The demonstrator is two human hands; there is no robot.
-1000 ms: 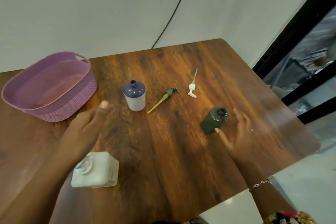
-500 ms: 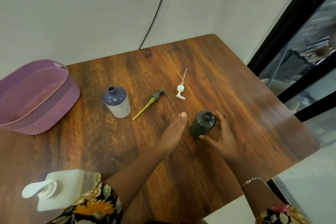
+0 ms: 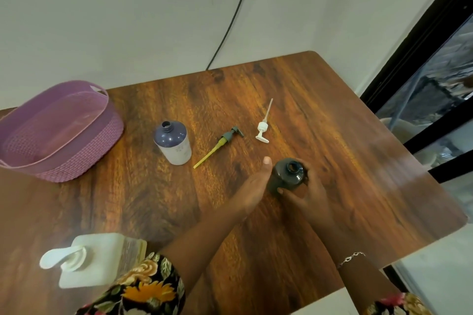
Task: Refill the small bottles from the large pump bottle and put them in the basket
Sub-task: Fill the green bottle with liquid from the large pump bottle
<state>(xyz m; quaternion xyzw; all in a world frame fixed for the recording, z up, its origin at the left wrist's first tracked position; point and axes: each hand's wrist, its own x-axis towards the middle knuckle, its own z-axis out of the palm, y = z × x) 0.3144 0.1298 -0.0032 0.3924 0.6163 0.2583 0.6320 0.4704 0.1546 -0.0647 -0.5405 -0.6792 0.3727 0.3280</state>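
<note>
Small dark bottle standing uncapped on the wooden table, right hand curled round its near and right side, left hand held flat, fingers straight, along its left side (contact unclear), purple basket well apart at far left, large pump bottle by the left sleeve.

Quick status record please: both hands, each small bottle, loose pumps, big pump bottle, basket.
left hand: fingers straight, alongside dark bottle
right hand: grips dark bottle
dark bottle: standing, uncapped
purple bottle: standing, uncapped, untouched
loose pumps: green-yellow pump, white pump, lying on table
large pump bottle: near edge, pump on
basket: far left, no bottles inside
</note>
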